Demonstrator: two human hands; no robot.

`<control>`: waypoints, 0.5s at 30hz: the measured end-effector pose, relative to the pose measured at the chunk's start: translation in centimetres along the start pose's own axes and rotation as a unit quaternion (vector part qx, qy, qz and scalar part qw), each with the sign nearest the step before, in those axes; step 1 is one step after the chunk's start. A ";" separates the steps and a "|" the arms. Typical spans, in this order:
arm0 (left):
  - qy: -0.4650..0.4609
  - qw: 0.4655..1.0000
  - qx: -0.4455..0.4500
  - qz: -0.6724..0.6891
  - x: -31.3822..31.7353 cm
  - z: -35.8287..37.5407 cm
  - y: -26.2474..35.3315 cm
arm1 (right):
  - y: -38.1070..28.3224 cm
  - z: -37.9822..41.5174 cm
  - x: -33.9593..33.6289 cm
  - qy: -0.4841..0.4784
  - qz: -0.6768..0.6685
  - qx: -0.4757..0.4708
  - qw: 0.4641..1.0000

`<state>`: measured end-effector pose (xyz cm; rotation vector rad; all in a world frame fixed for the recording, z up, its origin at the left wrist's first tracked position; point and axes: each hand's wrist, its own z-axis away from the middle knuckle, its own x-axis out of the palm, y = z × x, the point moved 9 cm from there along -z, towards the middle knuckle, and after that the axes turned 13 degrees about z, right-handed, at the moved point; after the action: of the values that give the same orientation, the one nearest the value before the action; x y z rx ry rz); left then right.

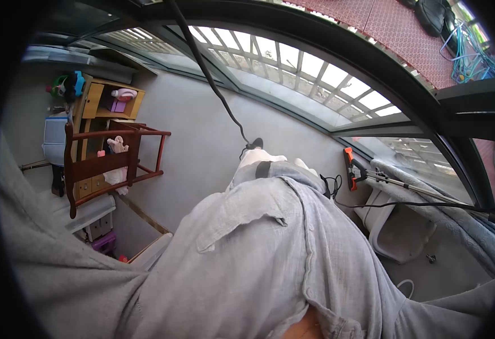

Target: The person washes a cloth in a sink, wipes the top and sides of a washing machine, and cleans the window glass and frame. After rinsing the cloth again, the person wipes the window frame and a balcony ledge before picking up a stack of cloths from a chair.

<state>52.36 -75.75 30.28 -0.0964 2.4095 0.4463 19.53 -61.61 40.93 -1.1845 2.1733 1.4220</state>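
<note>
Neither of my hands is in view. My grey shirt point(253, 243) fills the lower middle, with the left sleeve point(49, 254) running up along the left edge and the right sleeve point(451, 311) reaching the lower right edge. What the hands hold or touch is hidden. A black cable point(210, 82) hangs from the top of the view down to beside my dark shoe point(257, 143). A second dark cable point(422, 204) stretches from near my waist to the right edge.
On the left, a reddish-brown wooden chair point(97, 167) stands before a wooden cabinet point(93, 101) with a pink bottle point(124, 94). Slatted windows point(292, 62) curve across the top. At right are an orange-and-black tool head point(349, 169), metal poles point(411, 186) and a white basin point(378, 234).
</note>
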 end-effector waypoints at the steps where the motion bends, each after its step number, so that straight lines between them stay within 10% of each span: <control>1: -0.003 1.000 0.004 0.000 0.2 -0.7 -1.0 | -0.9 -0.6 0.3 0.002 -0.010 -0.003 1.000; 15: 0.149 0.956 0.251 -0.007 -12.3 -34.1 -13.9 | 0.0 -21.3 -0.2 0.114 0.026 -0.009 0.993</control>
<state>43.48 -101.04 58.40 0.0487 2.7387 -0.2132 23.70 -79.82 51.10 -1.3645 2.3626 1.3884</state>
